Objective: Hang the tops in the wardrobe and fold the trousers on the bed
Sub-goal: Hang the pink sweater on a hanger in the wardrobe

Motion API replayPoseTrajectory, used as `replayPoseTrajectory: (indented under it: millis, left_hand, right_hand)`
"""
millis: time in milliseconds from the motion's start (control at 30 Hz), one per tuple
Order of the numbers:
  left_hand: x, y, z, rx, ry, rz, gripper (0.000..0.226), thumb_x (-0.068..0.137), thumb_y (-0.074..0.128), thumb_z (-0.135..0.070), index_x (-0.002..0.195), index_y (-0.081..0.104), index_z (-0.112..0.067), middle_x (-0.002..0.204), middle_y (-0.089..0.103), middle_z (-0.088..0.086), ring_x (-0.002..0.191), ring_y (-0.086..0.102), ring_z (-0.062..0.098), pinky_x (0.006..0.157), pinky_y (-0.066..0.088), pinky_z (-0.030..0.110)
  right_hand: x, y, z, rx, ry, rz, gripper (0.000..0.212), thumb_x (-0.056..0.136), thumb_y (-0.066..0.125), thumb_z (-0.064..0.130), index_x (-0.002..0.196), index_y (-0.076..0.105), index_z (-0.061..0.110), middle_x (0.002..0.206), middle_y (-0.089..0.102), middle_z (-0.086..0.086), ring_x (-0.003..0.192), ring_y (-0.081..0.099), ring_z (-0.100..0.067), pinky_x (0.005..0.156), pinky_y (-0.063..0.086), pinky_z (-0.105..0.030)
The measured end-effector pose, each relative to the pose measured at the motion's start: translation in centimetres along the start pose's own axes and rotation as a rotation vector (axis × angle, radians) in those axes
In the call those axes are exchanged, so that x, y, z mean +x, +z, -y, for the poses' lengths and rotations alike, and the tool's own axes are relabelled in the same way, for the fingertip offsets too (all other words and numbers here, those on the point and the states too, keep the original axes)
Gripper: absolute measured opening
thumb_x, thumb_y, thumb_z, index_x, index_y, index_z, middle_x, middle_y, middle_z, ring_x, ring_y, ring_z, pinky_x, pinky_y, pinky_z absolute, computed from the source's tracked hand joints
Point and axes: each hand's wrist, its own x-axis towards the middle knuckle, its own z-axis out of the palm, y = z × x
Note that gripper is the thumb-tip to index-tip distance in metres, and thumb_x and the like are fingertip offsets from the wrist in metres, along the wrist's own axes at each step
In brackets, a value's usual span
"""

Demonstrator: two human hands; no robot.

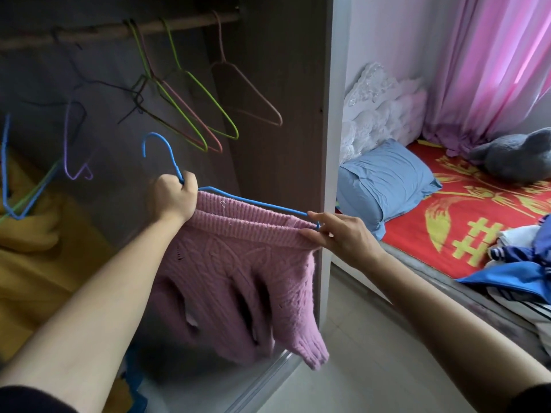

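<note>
A pink knitted sweater (238,272) hangs from a blue wire hanger (162,150) in front of the open wardrobe. My left hand (174,198) grips the hanger at the base of its hook, together with the sweater's collar edge. My right hand (340,236) pinches the sweater's shoulder at the hanger's right end. The wardrobe rail (119,29) runs across the top, well above the hanger's hook. A heap of blue and white clothes (518,263) lies on the bed (465,222) at the right.
Several empty wire hangers (190,105) hang on the rail, green, pink and dark. A yellow garment (35,251) fills the wardrobe's lower left. The wardrobe's side panel (325,144) stands between wardrobe and bed. A blue pillow (384,186) and grey plush toy (512,156) lie on the bed.
</note>
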Motion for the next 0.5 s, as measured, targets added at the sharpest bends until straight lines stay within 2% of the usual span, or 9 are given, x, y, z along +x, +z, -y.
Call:
replayPoseTrajectory:
  millis: [67, 167, 233, 333, 433, 500]
  left_hand:
    - [0.1, 0.3, -0.3, -0.004, 0.018, 0.007, 0.057, 0.086, 0.037, -0.036, 0.065, 0.066, 0.009, 0.061, 0.061, 0.030, 0.062, 0.060, 0.047, 0.058, 0.039, 0.037]
    - [0.4, 0.4, -0.8, -0.018, 0.026, 0.033, 0.060, 0.086, 0.035, -0.039, 0.066, 0.066, 0.009, 0.063, 0.062, 0.030, 0.064, 0.060, 0.047, 0.060, 0.044, 0.041]
    - [0.7, 0.5, -0.9, -0.034, 0.004, 0.049, 0.059, 0.085, 0.036, -0.039, 0.065, 0.065, 0.009, 0.058, 0.060, 0.027, 0.063, 0.060, 0.046, 0.058, 0.040, 0.038]
    - [1.0, 0.5, -0.9, -0.126, -0.082, 0.045, 0.054, 0.083, 0.039, -0.037, 0.065, 0.067, 0.005, 0.046, 0.047, 0.009, 0.062, 0.060, 0.042, 0.058, 0.032, 0.031]
    - [1.1, 0.7, -0.4, -0.173, -0.102, 0.037, 0.054, 0.085, 0.038, -0.037, 0.077, 0.076, 0.002, 0.061, 0.065, 0.022, 0.068, 0.063, 0.041, 0.060, 0.032, 0.029]
    - [1.1, 0.7, -0.1, -0.160, -0.097, 0.051, 0.058, 0.086, 0.037, -0.041, 0.075, 0.075, 0.002, 0.066, 0.065, 0.027, 0.070, 0.064, 0.042, 0.061, 0.033, 0.031]
  right_hand:
    - [0.4, -0.4, -0.1, -0.056, 0.012, 0.004, 0.039, 0.085, 0.074, 0.042, 0.092, 0.073, 0.004, 0.075, 0.073, -0.009, 0.056, 0.067, -0.024, 0.048, 0.057, -0.038]
    - [0.8, -1.2, -0.3, -0.055, -0.010, 0.015, 0.036, 0.083, 0.076, 0.039, 0.087, 0.073, 0.003, 0.075, 0.073, -0.010, 0.057, 0.068, -0.025, 0.049, 0.057, -0.038]
    - [0.7, -1.8, 0.0, -0.026, -0.048, 0.033, 0.042, 0.082, 0.077, 0.043, 0.093, 0.074, 0.003, 0.077, 0.074, -0.006, 0.061, 0.069, -0.021, 0.052, 0.059, -0.036]
    - [0.3, -2.4, 1.0, 0.030, 0.018, 0.136, 0.056, 0.079, 0.074, 0.053, 0.115, 0.073, 0.010, 0.079, 0.074, 0.003, 0.067, 0.067, -0.016, 0.059, 0.059, -0.039]
    - [0.4, -2.9, 1.6, 0.176, 0.165, 0.221, 0.056, 0.075, 0.075, 0.058, 0.120, 0.072, 0.024, 0.083, 0.071, 0.013, 0.071, 0.064, -0.007, 0.066, 0.056, -0.036]
    - [0.9, -3.1, 1.6, 0.219, 0.170, 0.278, 0.050, 0.078, 0.072, 0.061, 0.117, 0.073, 0.029, 0.085, 0.070, 0.014, 0.074, 0.062, -0.007, 0.067, 0.053, -0.033]
